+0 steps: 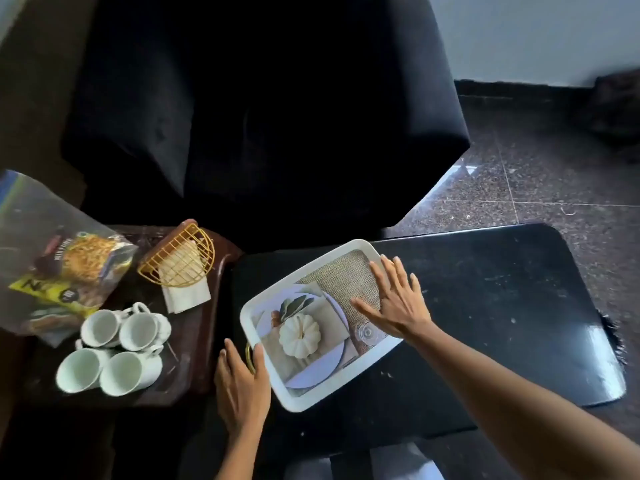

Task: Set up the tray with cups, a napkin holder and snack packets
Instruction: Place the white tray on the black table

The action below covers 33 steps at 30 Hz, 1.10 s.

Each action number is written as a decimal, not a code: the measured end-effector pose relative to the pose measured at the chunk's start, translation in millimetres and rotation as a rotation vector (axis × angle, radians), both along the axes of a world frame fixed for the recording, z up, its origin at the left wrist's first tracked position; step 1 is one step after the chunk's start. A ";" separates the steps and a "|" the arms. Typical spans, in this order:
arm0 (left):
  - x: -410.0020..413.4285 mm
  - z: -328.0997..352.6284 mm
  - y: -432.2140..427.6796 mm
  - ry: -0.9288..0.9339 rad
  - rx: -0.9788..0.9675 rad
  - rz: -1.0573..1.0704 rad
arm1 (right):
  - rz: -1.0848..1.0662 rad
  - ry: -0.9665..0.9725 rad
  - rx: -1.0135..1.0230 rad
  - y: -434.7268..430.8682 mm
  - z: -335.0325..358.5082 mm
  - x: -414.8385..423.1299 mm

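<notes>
A white tray (252, 308) with a printed pumpkin picture lies at an angle on the black table (502, 306). My right hand (393, 301) rests flat on the tray's right part, fingers spread. My left hand (242, 382) lies against the tray's near-left edge by a gold handle, fingers together, holding nothing that I can see. On the brown side table (194, 348) to the left stand several white cups (117, 348), a gold wire napkin holder (178, 259) tipped over white napkins (187, 296), and a clear bag of snack packets (65, 261).
A black armchair (263, 116) fills the space behind both tables. Dark speckled floor tiles (536, 161) lie to the right. The black table's surface extends right of the tray.
</notes>
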<state>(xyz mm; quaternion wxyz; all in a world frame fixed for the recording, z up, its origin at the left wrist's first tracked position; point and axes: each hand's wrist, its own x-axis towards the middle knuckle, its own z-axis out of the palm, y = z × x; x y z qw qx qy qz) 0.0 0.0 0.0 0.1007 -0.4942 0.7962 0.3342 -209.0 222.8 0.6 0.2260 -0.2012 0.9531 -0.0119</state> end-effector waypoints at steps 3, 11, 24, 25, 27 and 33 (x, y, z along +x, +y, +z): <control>0.7 -21.2 5.0 -0.020 0.082 0.141 | 0.011 -0.041 0.016 4.9 -26.7 -12.8; 4.1 -63.0 6.6 0.063 0.130 0.383 | -0.402 -0.143 -0.252 23.1 -55.7 -52.2; 2.9 -99.4 -9.3 0.193 0.285 0.726 | -0.462 -0.251 -0.347 40.6 -66.2 -98.4; 3.0 -100.3 -10.1 0.200 0.280 0.712 | -0.461 -0.255 -0.358 42.3 -67.1 -99.5; 0.9 -97.8 -9.8 0.216 0.259 0.676 | -0.459 -0.242 -0.370 48.2 -68.7 -99.0; -21.8 -74.7 0.2 0.291 0.254 0.558 | -0.582 -0.144 -0.443 96.0 -57.8 -82.1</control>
